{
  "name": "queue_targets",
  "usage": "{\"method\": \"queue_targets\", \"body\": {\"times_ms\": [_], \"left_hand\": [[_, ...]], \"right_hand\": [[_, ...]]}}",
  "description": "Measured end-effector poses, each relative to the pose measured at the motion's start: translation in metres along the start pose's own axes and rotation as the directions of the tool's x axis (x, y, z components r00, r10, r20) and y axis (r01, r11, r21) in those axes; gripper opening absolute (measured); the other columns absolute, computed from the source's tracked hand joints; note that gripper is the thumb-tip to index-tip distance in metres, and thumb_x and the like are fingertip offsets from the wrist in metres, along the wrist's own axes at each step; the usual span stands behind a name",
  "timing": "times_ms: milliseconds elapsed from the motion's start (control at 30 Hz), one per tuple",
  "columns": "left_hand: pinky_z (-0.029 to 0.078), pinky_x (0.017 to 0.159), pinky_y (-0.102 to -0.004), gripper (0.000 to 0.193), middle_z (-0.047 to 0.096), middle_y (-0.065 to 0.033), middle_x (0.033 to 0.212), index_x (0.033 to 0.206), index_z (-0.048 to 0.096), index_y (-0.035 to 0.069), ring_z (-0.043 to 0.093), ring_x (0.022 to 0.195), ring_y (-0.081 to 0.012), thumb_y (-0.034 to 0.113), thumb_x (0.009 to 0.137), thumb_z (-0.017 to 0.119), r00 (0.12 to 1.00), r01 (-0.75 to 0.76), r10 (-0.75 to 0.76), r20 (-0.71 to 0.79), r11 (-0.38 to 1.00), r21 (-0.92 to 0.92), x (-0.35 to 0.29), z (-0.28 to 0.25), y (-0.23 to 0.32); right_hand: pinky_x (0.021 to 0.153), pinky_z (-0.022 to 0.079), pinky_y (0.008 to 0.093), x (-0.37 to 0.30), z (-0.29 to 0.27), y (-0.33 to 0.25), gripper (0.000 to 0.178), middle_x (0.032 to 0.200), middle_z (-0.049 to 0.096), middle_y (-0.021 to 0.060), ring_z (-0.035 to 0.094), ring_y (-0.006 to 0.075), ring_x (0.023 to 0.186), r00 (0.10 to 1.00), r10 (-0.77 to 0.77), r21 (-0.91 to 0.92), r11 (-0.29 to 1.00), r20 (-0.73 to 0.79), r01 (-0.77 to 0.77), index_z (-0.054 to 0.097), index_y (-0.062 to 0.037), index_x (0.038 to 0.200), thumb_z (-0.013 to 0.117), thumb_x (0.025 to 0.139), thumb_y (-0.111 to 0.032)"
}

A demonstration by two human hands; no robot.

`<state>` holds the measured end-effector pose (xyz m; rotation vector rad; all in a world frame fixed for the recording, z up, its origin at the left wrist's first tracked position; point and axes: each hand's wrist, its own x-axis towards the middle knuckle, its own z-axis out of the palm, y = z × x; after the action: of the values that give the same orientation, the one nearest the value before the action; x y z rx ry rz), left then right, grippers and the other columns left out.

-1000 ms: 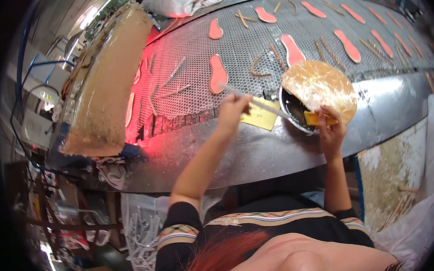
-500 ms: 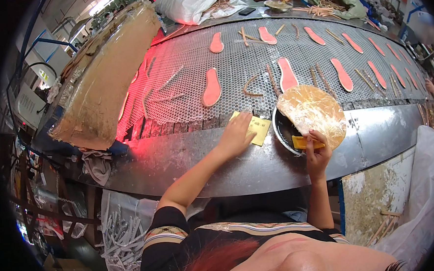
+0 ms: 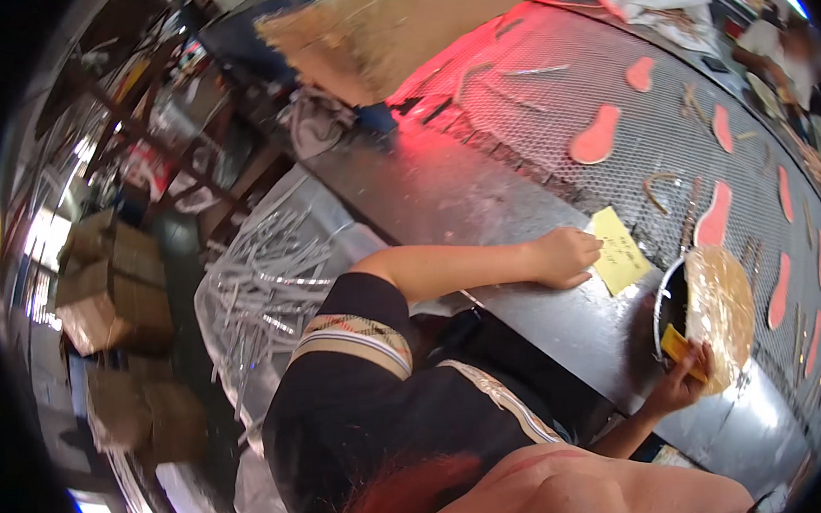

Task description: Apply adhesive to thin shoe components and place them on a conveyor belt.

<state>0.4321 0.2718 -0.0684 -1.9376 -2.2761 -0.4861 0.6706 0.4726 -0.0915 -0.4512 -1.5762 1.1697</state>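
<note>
A yellow paper note (image 3: 620, 253) with handwriting lies on the metal table edge. At its left side my left hand (image 3: 566, 256) has its fingers curled, with the fingertips by the paper's edge; whether anything is between them is hidden. To the right, my right hand (image 3: 684, 379) grips a small yellow scraper (image 3: 677, 345) over the rim of a round bowl (image 3: 657, 309). The bowl is dark inside. A tan, film-wrapped cover (image 3: 724, 310) lies across its right part. Beyond, several pink insoles (image 3: 596, 135) and narrow strips lie on the mesh surface.
A large tan board (image 3: 399, 34) rises at the table's far left, near red light. Below the table's left edge, a clear bag (image 3: 272, 264) holds pale strips. Cardboard boxes (image 3: 116, 309) are stacked farther left. Another person (image 3: 771, 52) sits across the mesh.
My view has swung to the left, tilting the scene. My left hand has slid off the yellow note to its left edge, its fingers now curled. My right hand still holds the scraper at the bowl.
</note>
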Motion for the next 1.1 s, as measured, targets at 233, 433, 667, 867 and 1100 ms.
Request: {"method": "queue_targets", "body": {"times_ms": [233, 433, 667, 867, 1100], "left_hand": [[0.043, 0.081, -0.0369, 0.034, 0.060, -0.0136, 0.099, 0.091, 0.058, 0.001, 0.059, 0.091, -0.0273, 0.028, 0.073, 0.067, 0.987, 0.105, -0.117, 0.113, 0.989, 0.107, -0.021, -0.011, 0.010], [0.044, 0.081, -0.0381, 0.026, 0.058, -0.0116, 0.095, 0.083, 0.058, 0.003, 0.057, 0.089, -0.0273, 0.024, 0.071, 0.068, 0.993, 0.120, -0.118, -0.032, 0.991, 0.055, -0.029, -0.018, 0.004], [0.045, 0.084, -0.0415, 0.021, 0.059, -0.0120, 0.089, 0.080, 0.059, 0.002, 0.057, 0.089, -0.0308, 0.021, 0.073, 0.066, 0.976, 0.213, -0.207, 0.073, 0.973, -0.087, -0.073, -0.063, 0.028], [0.037, 0.101, -0.0408, 0.046, 0.047, -0.0178, 0.131, 0.114, 0.056, 0.009, 0.043, 0.123, -0.0347, 0.015, 0.070, 0.071, 0.735, 0.673, -0.677, 0.036, 0.735, 0.082, -0.200, -0.169, 0.006], [0.029, 0.109, -0.0425, 0.146, 0.011, -0.0247, 0.151, 0.148, 0.001, 0.012, 0.025, 0.135, -0.0402, 0.029, 0.036, 0.092, -0.522, 0.665, -0.753, 0.401, -0.065, 0.744, -0.312, -0.215, 0.032]], "right_hand": [[0.065, 0.054, 0.0199, 0.005, 0.004, -0.009, 0.023, 0.102, 0.065, 0.0136, 0.064, 0.0180, 0.091, 0.998, -0.057, -0.125, 0.990, 0.031, 0.060, 0.054, -0.0018, 0.116, 0.053, 0.095, -0.013], [0.062, 0.055, 0.0203, 0.019, 0.003, -0.011, 0.023, 0.099, 0.066, 0.0150, 0.066, 0.0198, 0.087, 0.992, -0.114, -0.161, 0.980, 0.057, 0.122, 0.055, 0.0003, 0.114, 0.053, 0.094, -0.012], [0.070, 0.057, 0.0252, 0.026, -0.002, -0.013, 0.024, 0.099, 0.066, 0.0169, 0.066, 0.0222, 0.088, 0.986, -0.150, -0.186, 0.969, 0.075, 0.162, 0.055, 0.0039, 0.112, 0.054, 0.094, -0.012], [0.083, 0.054, 0.0339, 0.025, -0.004, -0.021, 0.021, 0.099, 0.065, 0.0191, 0.065, 0.0262, 0.091, 0.994, -0.099, -0.149, 0.983, 0.046, 0.104, 0.054, 0.0074, 0.109, 0.052, 0.094, -0.008], [0.069, 0.057, 0.0276, 0.026, -0.010, -0.017, 0.020, 0.096, 0.066, 0.0173, 0.065, 0.0245, 0.088, 0.991, -0.128, -0.173, 0.976, 0.047, 0.134, 0.053, 0.0052, 0.108, 0.053, 0.094, -0.010]]}}
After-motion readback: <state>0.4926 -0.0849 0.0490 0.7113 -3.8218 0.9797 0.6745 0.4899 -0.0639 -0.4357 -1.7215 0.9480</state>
